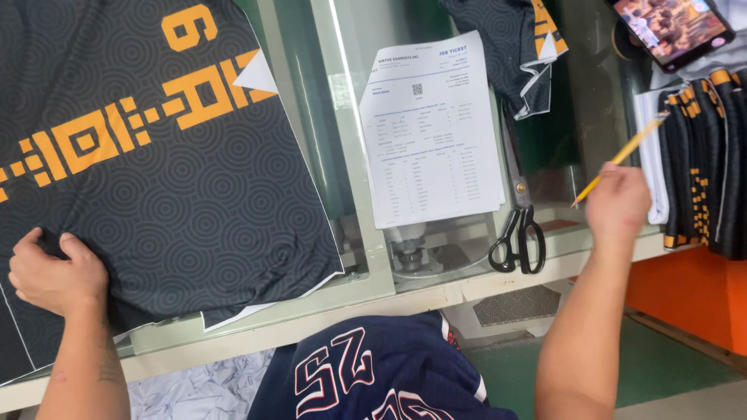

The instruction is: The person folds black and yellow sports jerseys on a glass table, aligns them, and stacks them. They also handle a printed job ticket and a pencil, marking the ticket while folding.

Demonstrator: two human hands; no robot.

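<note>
- Left hand point(54, 276), fingers clenched, presses the black circle-patterned fabric panel with orange markings point(156, 171) at lower left.
- Right hand point(617, 204), fingers grasping a yellow pencil point(620, 159), hovers at right near the stacked black-and-orange strips point(712, 155).

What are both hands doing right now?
Left hand: closed, gripping the black patterned fabric.
Right hand: closed, holding a yellow pencil.

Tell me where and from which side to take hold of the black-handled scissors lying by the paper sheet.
Grip the scissors by the black loop handles, which lie at the near end, toward the person, with the blades running away under the edge of the paper sheet. Come from the near, right side: the right hand is closest but holds a pencil. Slip the fingers through the loops, probably after putting the pencil down.
</note>
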